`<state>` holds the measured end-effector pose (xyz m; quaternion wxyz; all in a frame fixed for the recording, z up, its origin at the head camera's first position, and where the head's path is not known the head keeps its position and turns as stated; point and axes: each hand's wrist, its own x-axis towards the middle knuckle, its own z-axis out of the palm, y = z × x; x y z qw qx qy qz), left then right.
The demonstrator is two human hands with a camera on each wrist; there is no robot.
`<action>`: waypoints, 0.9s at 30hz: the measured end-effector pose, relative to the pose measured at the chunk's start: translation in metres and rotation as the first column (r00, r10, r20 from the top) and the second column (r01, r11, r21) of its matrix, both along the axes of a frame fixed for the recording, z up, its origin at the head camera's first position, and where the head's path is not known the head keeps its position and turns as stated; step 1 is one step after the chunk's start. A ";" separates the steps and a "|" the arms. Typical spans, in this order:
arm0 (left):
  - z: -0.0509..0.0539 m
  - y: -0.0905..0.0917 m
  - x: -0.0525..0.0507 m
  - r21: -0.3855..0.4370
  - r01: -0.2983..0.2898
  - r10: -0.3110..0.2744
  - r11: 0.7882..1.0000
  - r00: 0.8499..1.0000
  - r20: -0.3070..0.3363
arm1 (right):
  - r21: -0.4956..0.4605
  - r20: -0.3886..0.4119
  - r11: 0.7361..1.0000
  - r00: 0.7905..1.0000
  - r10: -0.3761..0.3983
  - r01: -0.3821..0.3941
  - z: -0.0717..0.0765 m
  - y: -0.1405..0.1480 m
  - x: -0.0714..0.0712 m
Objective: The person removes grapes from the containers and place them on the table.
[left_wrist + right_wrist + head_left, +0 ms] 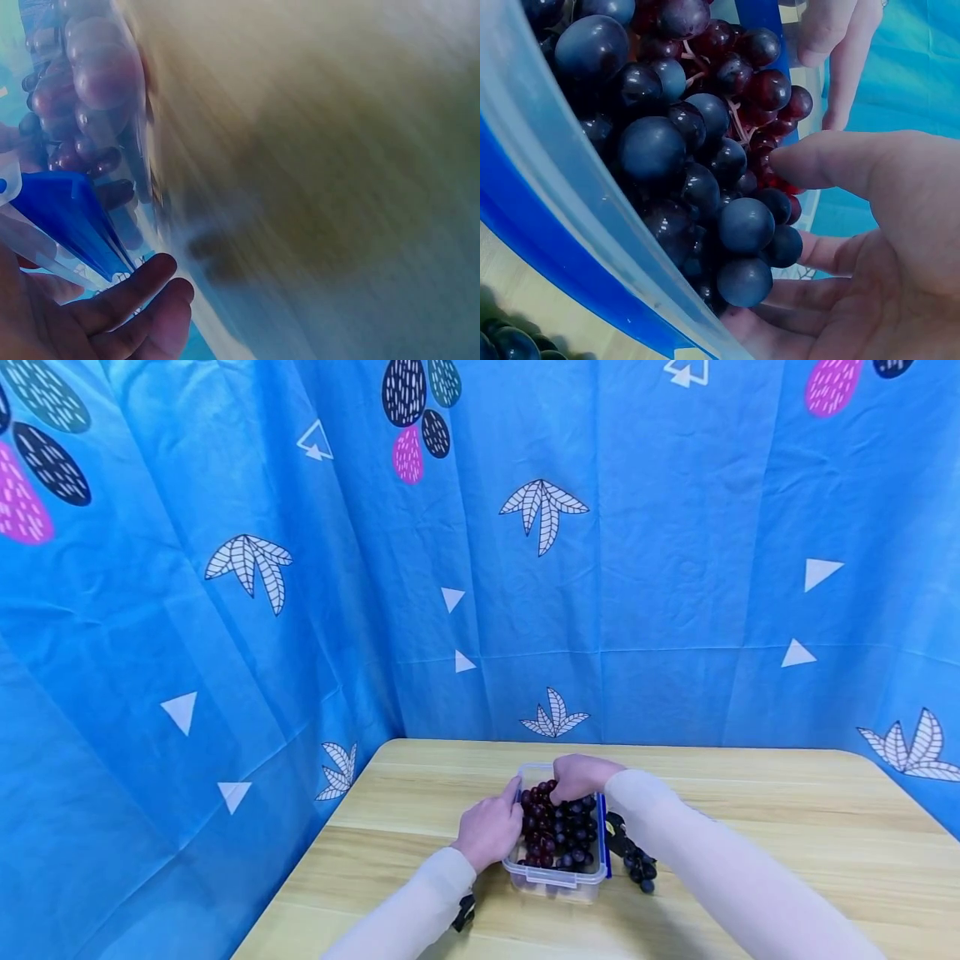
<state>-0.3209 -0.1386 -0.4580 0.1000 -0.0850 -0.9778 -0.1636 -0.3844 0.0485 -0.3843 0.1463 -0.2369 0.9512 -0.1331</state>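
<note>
A clear plastic food box (556, 882) with blue clip flaps stands on the table, holding red grapes (536, 827) on its left and dark grapes (576, 839) on its right. My left hand (491, 828) grips the left wall of the box, one finger pointing along the rim. From the left wrist view, two of its fingertips (169, 274) show outside, beside a blue flap (71, 217). Reaching in at the far end, my right hand (581, 777) has its thumb against the grapes and its other fingers behind the dark bunch (705, 180), partly hidden.
Another dark grape bunch (640, 867) lies on the wooden table (735, 827), close to the right of the box. A small black object (465, 910) shows under the left forearm. Blue patterned cloth (637, 585) hangs behind the table and along its left.
</note>
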 end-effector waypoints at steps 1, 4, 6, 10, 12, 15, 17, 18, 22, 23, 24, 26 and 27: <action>0.000 0.000 0.000 0.002 0.000 0.000 1.000 1.000 -0.001 | 0.004 -0.001 1.000 1.000 0.001 -0.001 -0.001 -0.001 -0.001; -0.001 0.000 0.000 0.007 0.002 -0.002 1.000 1.000 0.003 | 0.006 0.002 1.000 1.000 0.003 -0.003 -0.002 -0.001 -0.002; -0.001 0.000 0.000 0.012 0.001 -0.001 1.000 1.000 0.005 | 0.005 0.007 1.000 1.000 0.004 -0.004 -0.003 -0.001 -0.001; 0.000 0.001 0.000 0.017 -0.004 0.004 1.000 1.000 0.004 | -0.007 0.017 1.000 1.000 -0.008 0.008 -0.004 0.000 0.002; 0.000 0.001 0.001 0.018 -0.003 0.003 1.000 1.000 0.002 | -0.016 0.022 1.000 1.000 -0.016 0.016 -0.003 0.000 0.005; 0.001 0.001 0.001 0.021 -0.002 0.002 1.000 1.000 0.006 | -0.023 0.032 1.000 0.999 -0.019 0.020 -0.002 -0.001 0.006; 0.002 0.001 0.001 0.021 -0.002 0.002 1.000 1.000 0.006 | -0.023 0.035 1.000 0.999 -0.015 0.016 -0.002 -0.001 0.006; 0.002 0.001 0.001 0.023 -0.002 0.002 1.000 1.000 0.005 | -0.021 0.038 1.000 0.999 -0.013 0.014 -0.002 -0.001 0.006; 0.002 0.001 0.001 0.025 -0.004 0.003 1.000 1.000 0.004 | -0.016 0.049 1.000 0.999 -0.017 0.017 -0.002 0.000 0.006; 0.002 0.001 0.001 0.026 -0.004 0.003 1.000 1.000 0.006 | -0.015 0.049 1.000 0.999 -0.014 0.015 -0.002 0.000 0.006; 0.002 0.001 0.001 0.025 -0.003 0.003 1.000 1.000 0.007 | -0.016 0.051 1.000 0.999 -0.014 0.015 -0.002 0.000 0.006; 0.002 0.000 0.002 0.030 -0.002 0.001 1.000 1.000 0.016 | -0.018 0.051 1.000 0.999 -0.011 0.012 -0.002 0.000 0.006; 0.003 0.000 0.002 0.035 -0.001 0.001 0.999 1.000 0.022 | -0.018 0.051 1.000 0.999 -0.008 0.009 -0.002 0.001 0.006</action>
